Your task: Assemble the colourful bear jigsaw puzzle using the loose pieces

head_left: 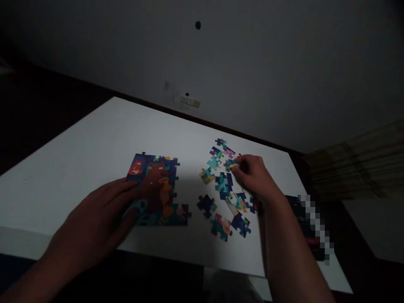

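A partly joined jigsaw puzzle lies flat on the white table, with a brown bear-like animal and a red figure on a dark blue ground. My left hand rests over its left side, fingers stretched out, covering part of the picture. To the right, several loose puzzle pieces are scattered, some overlapping. At the far side of this group, my right hand pinches a blue and yellow puzzle piece between thumb and fingers. More pieces are partly hidden under the right hand and wrist.
The white table has its back edge along a grey wall with a power socket. Right of my right forearm lies a dark, partly pixelated flat item. A patterned curtain hangs at the right. The room is dim.
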The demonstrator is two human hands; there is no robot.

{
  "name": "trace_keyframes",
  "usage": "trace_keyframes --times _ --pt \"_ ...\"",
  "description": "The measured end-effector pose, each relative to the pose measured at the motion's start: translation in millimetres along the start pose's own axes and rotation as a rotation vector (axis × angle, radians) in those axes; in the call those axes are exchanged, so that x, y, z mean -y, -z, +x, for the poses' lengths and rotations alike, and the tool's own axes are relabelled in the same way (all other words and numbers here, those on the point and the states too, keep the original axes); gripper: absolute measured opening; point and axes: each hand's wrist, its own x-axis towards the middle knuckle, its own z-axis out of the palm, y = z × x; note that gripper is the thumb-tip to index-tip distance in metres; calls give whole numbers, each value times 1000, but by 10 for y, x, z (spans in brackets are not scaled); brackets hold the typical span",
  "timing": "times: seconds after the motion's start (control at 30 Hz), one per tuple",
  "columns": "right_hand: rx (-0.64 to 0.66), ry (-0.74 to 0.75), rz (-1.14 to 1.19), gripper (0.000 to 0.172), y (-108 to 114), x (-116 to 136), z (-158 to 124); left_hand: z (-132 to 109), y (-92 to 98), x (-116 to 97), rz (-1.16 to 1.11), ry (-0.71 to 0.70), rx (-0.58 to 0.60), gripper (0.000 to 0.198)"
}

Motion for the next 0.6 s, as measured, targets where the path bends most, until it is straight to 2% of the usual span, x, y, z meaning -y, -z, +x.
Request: trace_keyframes --times 0.1,0.2,0.23,0.3,0.37,0.43,0.5,0.6 --pt "-53 -68 123 13 102 137 -41 17 2 -40 40 12 15 48" --pt "-79 -28 194 22 189 500 -61 25 5 -64 54 -4 39 49" --pt "-40 15 195 27 200 671 -53 32 15 -76 55 -11 43 50" --pt "117 104 159 37 182 1052 -11 54 50 -104 59 -38 55 58" --pt "231 160 93 42 114 1414 60 78 89 -130 64 -97 92 74" --pt "261 182 53 45 6 1684 136 93 110 -141 85 -124 135 82" --pt "258 185 38 45 -123 1829 188 93 107 -133 102 -133 168 75" --pt "256 193 83 46 -297 1861 206 79 77 -109 94 -138 174 72"
